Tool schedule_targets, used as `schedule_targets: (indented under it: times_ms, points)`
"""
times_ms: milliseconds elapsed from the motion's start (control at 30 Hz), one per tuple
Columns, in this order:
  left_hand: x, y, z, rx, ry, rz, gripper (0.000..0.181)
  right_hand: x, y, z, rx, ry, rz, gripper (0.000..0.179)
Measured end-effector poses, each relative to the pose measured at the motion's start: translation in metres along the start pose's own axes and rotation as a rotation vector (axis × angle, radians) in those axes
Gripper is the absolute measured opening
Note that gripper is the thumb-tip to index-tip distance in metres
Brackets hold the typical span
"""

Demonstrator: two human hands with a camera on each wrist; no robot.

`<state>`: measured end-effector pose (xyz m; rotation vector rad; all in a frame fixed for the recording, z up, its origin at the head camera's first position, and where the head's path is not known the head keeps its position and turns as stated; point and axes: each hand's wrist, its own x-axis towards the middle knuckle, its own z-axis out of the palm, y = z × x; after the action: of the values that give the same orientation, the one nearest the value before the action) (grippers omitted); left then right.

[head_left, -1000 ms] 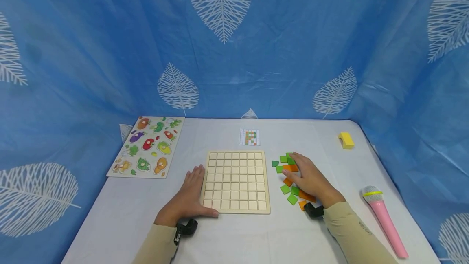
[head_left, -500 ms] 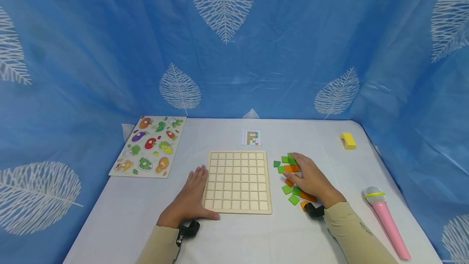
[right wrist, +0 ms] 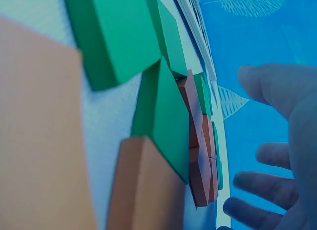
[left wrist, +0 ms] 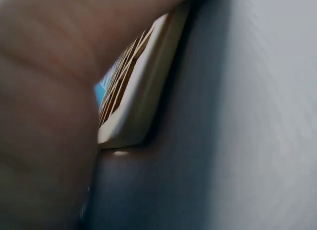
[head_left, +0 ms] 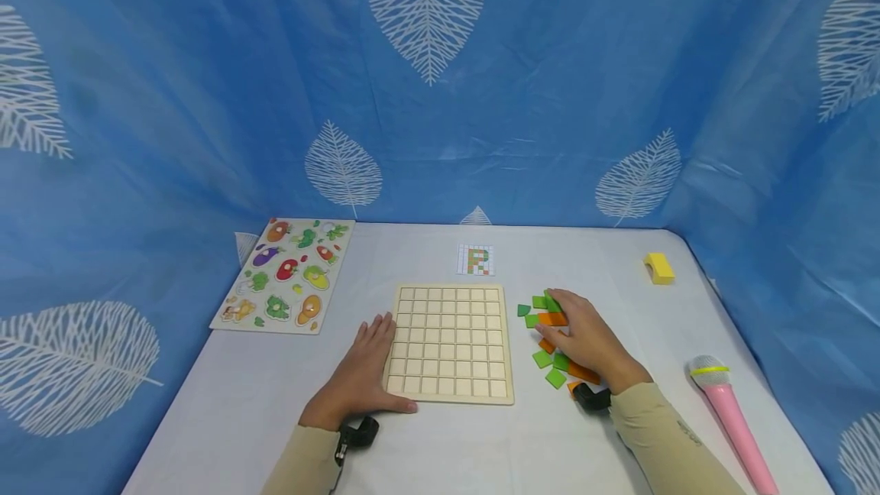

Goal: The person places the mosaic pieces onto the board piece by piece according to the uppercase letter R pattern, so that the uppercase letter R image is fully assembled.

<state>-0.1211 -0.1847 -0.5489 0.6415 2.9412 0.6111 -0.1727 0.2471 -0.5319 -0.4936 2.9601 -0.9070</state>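
Note:
A square wooden grid board lies in the middle of the table in the head view, its cells bare. My left hand rests along its left side, fingers straight and thumb reaching past the near left corner. In the left wrist view, the board's edge shows beside the hand. Right of the board, green tiles and orange tiles lie in a loose group. Over them is my right hand, fingers loosely spread, hiding some tiles. In the right wrist view, its fingers are apart with nothing between them.
Behind the board lies a small pattern card. A vegetable puzzle board is at the back left. On the right are a yellow arch block and a pink toy microphone. A blue leaf-patterned curtain bounds the table.
The head view has drifted a little, so the things on the table appear slightly farther right. Both hands stay at nearly the same places beside the board and over the tiles.

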Motion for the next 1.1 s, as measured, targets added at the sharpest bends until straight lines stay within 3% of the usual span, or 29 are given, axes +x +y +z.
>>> schedule_targets:
  times_ms: [100,367,700,1100]
  points:
    - [-0.0005,0.0003,0.0007,0.003,0.011,0.004,0.154,-0.0001,0.0002,-0.0001,0.0,0.008,-0.002,0.073]
    - [-0.0014,-0.0007,0.0011,0.009,-0.036,-0.02,0.155,0.0,-0.001,0.0013,-0.001,0.027,0.0,0.071]
    - [-0.002,-0.0008,0.0024,0.018,-0.001,0.003,0.152,-0.0005,-0.0021,0.0052,-0.01,0.075,-0.04,0.066]
    - [-0.0023,-0.0015,0.0016,0.001,-0.023,-0.006,0.153,0.0009,-0.0068,0.0058,-0.029,0.089,-0.025,0.05]
